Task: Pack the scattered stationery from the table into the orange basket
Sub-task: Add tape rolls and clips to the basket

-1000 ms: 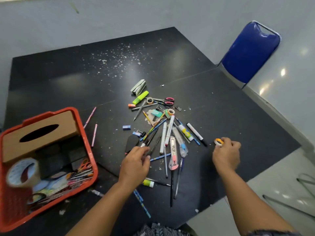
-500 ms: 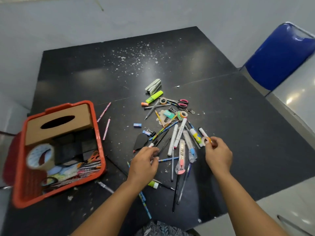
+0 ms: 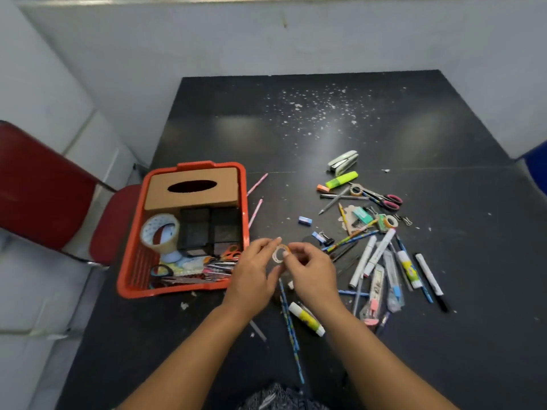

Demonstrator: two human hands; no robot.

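A small roll of clear tape (image 3: 280, 253) hangs just above the black table (image 3: 384, 134), right of the orange basket (image 3: 244, 202). My right hand (image 3: 314, 273) pinches it between thumb and fingertip. My left hand (image 3: 254, 275) meets it from the other side, index finger and thumb closing on the ring. The basket holds a brown tissue box (image 3: 192, 189), a big roll of packing tape (image 3: 159, 232), black boxes, scissors and pens. To the right lie scattered white markers (image 3: 379, 253), two glue sticks (image 3: 306, 318), pink-handled scissors (image 3: 381, 198), a green highlighter (image 3: 342, 179) and a stapler (image 3: 343, 162).
Two pink pencils (image 3: 257, 202) lie beside the basket's right wall. A long blue pencil (image 3: 291, 332) runs toward me between my forearms. A red chair (image 3: 44, 190) stands left of the table, and a blue chair (image 3: 537, 170) shows at the right edge. White flecks dot the far tabletop.
My right hand picked the small tape roll off the table at the right and carried it left. My left hand left the pen pile and joined it beside the basket. The view swung left.
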